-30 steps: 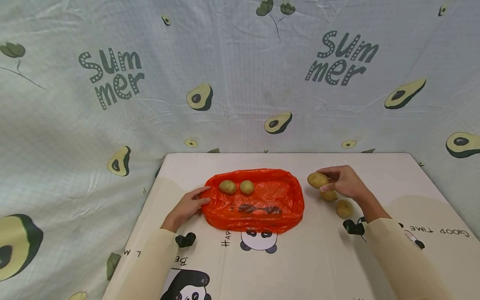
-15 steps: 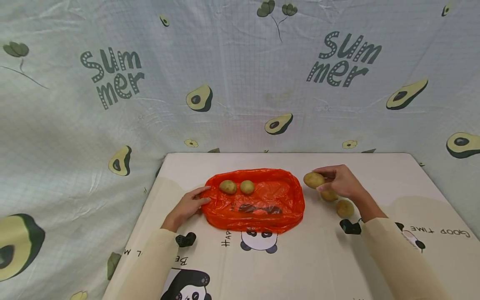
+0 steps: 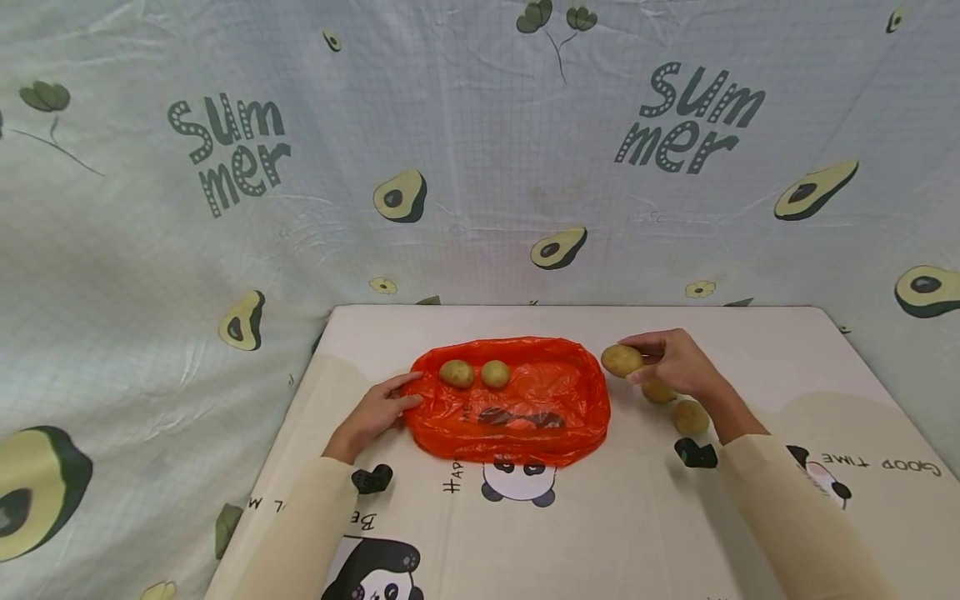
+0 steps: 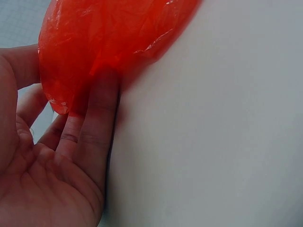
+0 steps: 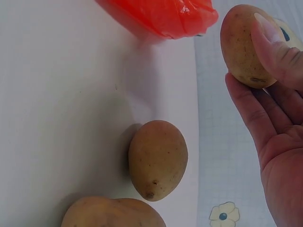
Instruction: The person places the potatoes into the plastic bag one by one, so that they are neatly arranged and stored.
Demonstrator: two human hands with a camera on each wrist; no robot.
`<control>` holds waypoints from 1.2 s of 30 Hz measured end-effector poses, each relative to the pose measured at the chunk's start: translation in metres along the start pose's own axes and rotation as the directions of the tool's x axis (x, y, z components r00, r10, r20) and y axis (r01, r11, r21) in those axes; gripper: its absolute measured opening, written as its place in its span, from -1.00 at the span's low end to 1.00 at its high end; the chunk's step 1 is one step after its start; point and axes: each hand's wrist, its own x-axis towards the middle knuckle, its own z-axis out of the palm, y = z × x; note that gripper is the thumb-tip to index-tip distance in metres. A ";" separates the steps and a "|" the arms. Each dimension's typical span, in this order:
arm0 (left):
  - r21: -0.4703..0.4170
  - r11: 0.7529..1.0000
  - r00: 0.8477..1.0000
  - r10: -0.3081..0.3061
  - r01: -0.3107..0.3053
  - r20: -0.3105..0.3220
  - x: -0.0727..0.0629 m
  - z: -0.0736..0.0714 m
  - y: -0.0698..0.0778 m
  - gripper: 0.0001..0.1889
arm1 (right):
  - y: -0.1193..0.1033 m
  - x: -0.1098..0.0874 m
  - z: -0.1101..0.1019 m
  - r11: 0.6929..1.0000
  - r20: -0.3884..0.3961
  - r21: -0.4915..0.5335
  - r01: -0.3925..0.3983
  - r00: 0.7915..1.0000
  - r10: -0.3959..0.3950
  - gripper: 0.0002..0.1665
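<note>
A pale sheet printed with avocados and the word "summer" fills the space behind your work, and in front of it stretches the white, panda-printed tabletop. Your cream sleeves reach in from both sides. On the tabletop, the red plastic bag lies spread with its mouth open upward, the printing showing through its thin floor. Your left hand holds the bag's left end, the film caught between thumb and fingers. Your right hand is clamped on one potato, thumb against fingers, raised above the tabletop just beside the bag's right rim. Two more potatoes sit inside the bag, near each other toward its far left. Another two potatoes rest on the tabletop below your right hand, the one farther from you partly hidden by it.
</note>
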 end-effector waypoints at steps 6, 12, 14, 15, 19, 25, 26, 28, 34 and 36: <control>-0.005 1.000 1.000 0.001 -0.001 0.003 0.000 0.000 0.001 -0.43 | -0.002 0.002 0.003 1.000 0.006 0.016 0.013 1.000 -0.013 -0.40; -0.003 1.000 1.000 -0.001 0.001 0.001 0.000 0.000 0.001 -0.43 | -0.006 0.003 0.006 0.999 0.012 0.035 -0.009 1.000 0.009 -0.40; -0.001 1.000 1.000 -0.001 0.001 0.000 0.000 0.000 0.001 -0.43 | -0.006 0.004 0.008 0.999 0.012 0.033 -0.021 1.000 0.021 -0.41; 0.000 1.000 1.000 0.000 0.000 0.000 0.000 0.000 0.001 -0.44 | -0.007 0.004 0.009 0.999 0.011 0.034 -0.024 1.000 0.024 -0.41; -0.002 1.000 1.000 0.003 -0.003 0.004 0.000 -0.001 0.000 -0.44 | -0.007 0.006 0.011 0.999 0.015 0.035 -0.012 1.000 0.012 -0.42; -0.003 1.000 1.000 0.003 -0.003 0.007 0.000 -0.001 0.000 -0.43 | -0.006 0.008 0.014 0.999 0.021 0.037 0.017 1.000 -0.017 -0.41; -0.003 1.000 1.000 0.003 -0.003 0.006 0.000 -0.001 0.000 -0.43 | -0.007 0.009 0.015 0.999 0.021 0.036 0.022 1.000 -0.022 -0.41; -0.004 1.000 1.000 0.002 -0.002 0.005 0.000 -0.001 0.000 -0.43 | -0.008 0.010 0.016 0.999 0.022 0.031 0.034 0.999 -0.035 -0.41; -0.003 1.000 1.000 0.006 -0.006 0.003 0.002 -0.001 -0.001 -0.43 | -0.013 0.013 0.020 0.999 0.017 0.024 0.038 0.999 -0.039 -0.43; -0.003 1.000 1.000 0.009 -0.009 0.004 0.002 -0.001 -0.001 -0.44 | -0.016 0.014 0.022 0.999 0.018 0.027 0.040 0.999 -0.040 -0.43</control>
